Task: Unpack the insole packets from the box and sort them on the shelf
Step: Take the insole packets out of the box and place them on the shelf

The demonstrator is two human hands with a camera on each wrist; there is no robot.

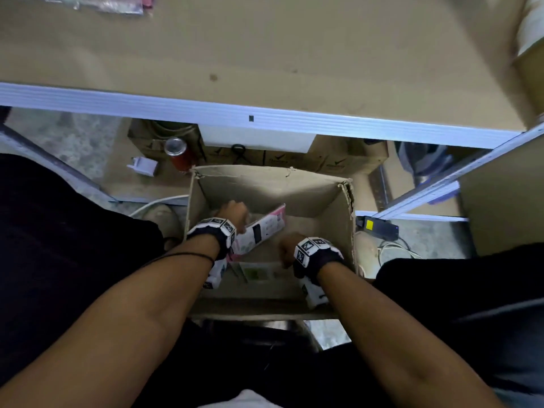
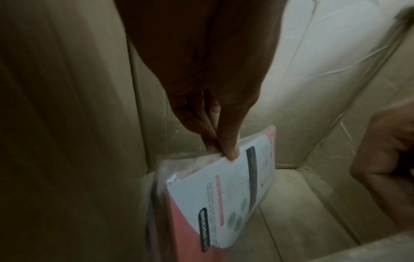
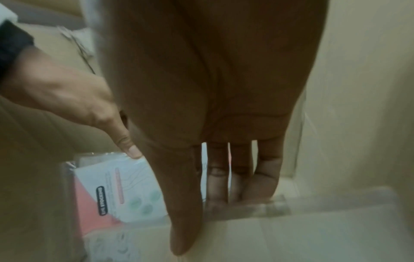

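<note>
An open cardboard box (image 1: 265, 172) stands on the floor between my legs, and both hands are down inside it. My left hand (image 1: 234, 213) pinches the top edge of a pink-and-white insole packet (image 1: 262, 231), which stands tilted against the left wall. The left wrist view shows thumb and fingers of that left hand (image 2: 224, 150) clamped on the insole packet (image 2: 224, 195). My right hand (image 1: 287, 251) reaches down with straight fingers (image 3: 264, 177) touching a clear packet (image 3: 257, 209) on the box floor. A green-labelled packet (image 1: 256, 273) lies flat there.
The brown shelf (image 1: 265, 54) with a white front rail runs across above the box, with some packets (image 1: 109, 4) at its far left. Under it sit a red can (image 1: 179, 154), a white plug (image 1: 142, 166) and cartons. A black-and-yellow device (image 1: 376, 226) lies right of the box.
</note>
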